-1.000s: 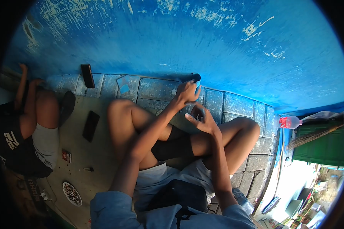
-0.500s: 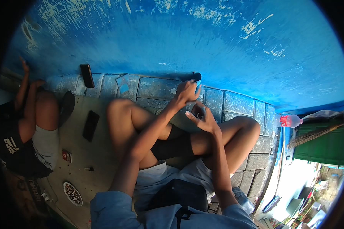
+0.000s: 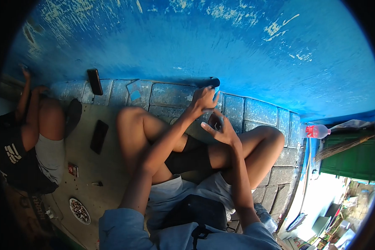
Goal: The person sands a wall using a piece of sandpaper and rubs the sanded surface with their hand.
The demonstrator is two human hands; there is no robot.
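Note:
My left hand (image 3: 203,99) is closed at the foot of the blue wall (image 3: 254,54), its fingers bent. A curled sheet, dark with a pale blue part (image 3: 215,82), sticks out from behind the knuckles. Most of what the fingers grip is hidden. Just below it, my right hand (image 3: 224,131) hangs over my crossed legs, thumb and fingers apart and curved. Dark shade between them hides any small thing there. Flaked pale patches mark the wall above.
A phone (image 3: 95,82) leans by the wall; another dark phone (image 3: 99,136) lies on the mat (image 3: 112,183). Left sits a person (image 3: 25,146). A small box (image 3: 73,170), a dish of cigarette butts (image 3: 79,211), a blue sheet (image 3: 134,91) and a red-labelled bottle (image 3: 318,131) surround me.
My hands stay in nearly the same place. At the left, the other person's raised hand and upper body have shifted slightly.

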